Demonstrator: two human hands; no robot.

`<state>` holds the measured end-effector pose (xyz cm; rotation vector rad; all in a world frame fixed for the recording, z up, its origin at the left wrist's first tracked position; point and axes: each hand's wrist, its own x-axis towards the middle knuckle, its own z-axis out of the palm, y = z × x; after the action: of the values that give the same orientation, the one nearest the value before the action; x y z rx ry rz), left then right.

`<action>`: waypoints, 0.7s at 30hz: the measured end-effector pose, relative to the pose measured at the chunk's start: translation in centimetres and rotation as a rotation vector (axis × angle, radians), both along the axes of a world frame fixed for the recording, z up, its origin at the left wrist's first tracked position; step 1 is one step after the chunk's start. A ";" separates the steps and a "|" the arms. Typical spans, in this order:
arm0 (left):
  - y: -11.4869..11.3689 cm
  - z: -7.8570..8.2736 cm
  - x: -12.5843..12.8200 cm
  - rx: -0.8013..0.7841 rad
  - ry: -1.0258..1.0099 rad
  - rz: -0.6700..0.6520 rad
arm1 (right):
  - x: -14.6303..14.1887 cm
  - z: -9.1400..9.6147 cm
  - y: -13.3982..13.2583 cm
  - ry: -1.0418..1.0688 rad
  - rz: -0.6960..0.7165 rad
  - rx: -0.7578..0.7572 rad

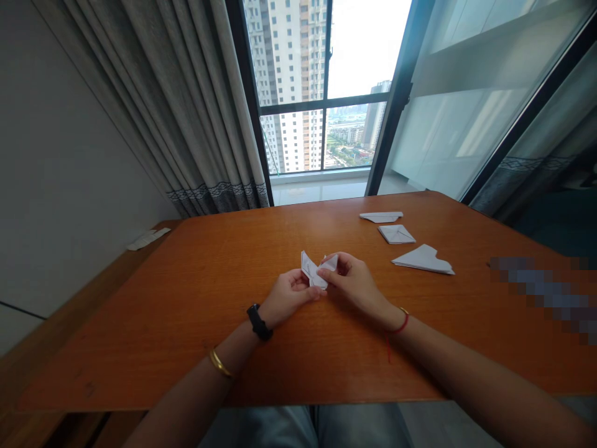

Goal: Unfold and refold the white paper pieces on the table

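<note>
A small folded white paper piece [315, 271] is held just above the middle of the wooden table [196, 298]. My left hand [288, 295] pinches its left side, fingers curled around it. My right hand [353, 280] pinches its right flap between thumb and fingertips. Both wrists rest low over the tabletop. A black watch and a gold bangle sit on my left arm, a red string on my right wrist.
Three other folded white paper shapes lie at the right back of the table: a flat one [381, 216], a square one [396, 234] and a larger pointed one [423, 259]. A paper slip [148, 238] lies on the left ledge. Curtains and a window stand behind.
</note>
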<state>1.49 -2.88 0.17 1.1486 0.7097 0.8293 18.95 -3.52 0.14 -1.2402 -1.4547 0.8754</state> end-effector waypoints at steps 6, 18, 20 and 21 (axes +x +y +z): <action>0.2 -0.2 0.2 -0.015 0.021 0.109 | -0.3 0.1 0.0 0.160 -0.042 -0.040; 1.4 -1.4 -0.5 0.320 0.236 0.184 | 0.0 -0.8 0.5 -0.200 0.080 -0.008; 1.6 -1.7 -0.6 0.355 0.225 0.154 | 0.2 -0.9 0.7 -0.277 0.095 -0.017; 1.7 -1.8 -0.6 0.378 0.249 0.132 | 0.2 -1.0 0.7 -0.309 0.105 -0.021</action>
<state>0.87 -1.17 -1.63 1.5766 0.8645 0.9682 19.17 -2.80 -0.84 -1.3690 -1.7726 0.7947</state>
